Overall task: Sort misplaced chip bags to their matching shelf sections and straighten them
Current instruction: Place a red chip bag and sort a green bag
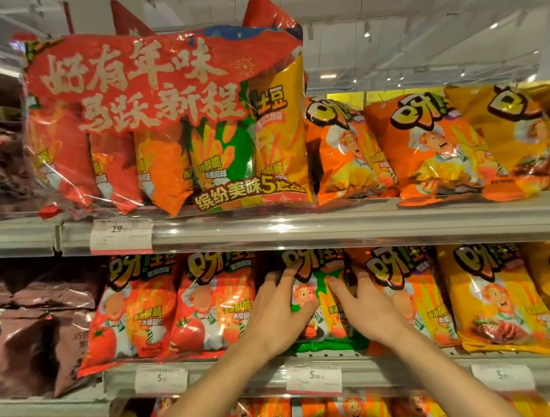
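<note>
Both hands, left hand [279, 313] and right hand [367, 310], fingers spread, press the green chip bag [313, 292] on the middle shelf [405, 232], red bags [131, 311] at nine o'clock, orange bags [407, 289] at three; seemingly placed, squaring remains.

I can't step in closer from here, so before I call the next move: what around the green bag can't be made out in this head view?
- Green bag: lower front hidden by the left hand and right hand; grip unclear.
- Left fingertips: lost in the dark gap under the shelf edge.
- Price tag: small print too small to read.
- Yellow bags: those farthest right cut off by the frame edge.
</note>
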A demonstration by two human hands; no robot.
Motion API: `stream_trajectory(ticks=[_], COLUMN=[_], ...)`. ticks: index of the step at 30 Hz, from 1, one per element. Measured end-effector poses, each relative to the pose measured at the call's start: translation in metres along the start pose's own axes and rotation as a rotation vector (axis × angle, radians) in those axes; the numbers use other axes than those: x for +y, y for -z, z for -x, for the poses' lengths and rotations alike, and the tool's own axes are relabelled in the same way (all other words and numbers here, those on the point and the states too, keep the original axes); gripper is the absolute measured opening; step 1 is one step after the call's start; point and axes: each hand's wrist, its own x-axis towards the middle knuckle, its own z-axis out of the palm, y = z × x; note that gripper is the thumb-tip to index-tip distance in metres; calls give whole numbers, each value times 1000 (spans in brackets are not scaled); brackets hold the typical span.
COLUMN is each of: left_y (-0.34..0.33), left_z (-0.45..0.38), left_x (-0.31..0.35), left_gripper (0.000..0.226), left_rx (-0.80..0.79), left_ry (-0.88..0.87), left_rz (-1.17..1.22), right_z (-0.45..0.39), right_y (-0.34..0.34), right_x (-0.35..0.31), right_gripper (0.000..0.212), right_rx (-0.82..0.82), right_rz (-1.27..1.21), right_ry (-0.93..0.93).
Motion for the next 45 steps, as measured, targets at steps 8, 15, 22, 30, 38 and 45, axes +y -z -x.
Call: stream_trajectory(ticks=[8, 15, 22, 30, 38, 45], left_y=[22, 40, 47, 73, 64, 46], left_z=[6, 22, 30, 39, 51, 57], left_x=[-2, -30, -60, -59, -20, -6], left_gripper=[83, 48, 58, 61, 72, 72], left_rx=[60, 244, 120, 192, 39, -97], left_ry=[10, -164, -20, -59, -92, -36], left_rz=[183, -647, -667, -185, 17, 338], right_z=[-6, -6, -8, -5, 13, 39], right_y=[-3, -18, -23, -21, -3, 8], right_x=[1, 3, 5, -10, -19, -4], right_gripper=[92, 98, 109, 81, 18, 29], right_rx=[-25, 10, 52, 109, 145, 191], right_rz=[-28, 69, -55, -243, -332, -383], right_ry=[-24, 30, 45, 113, 152, 82])
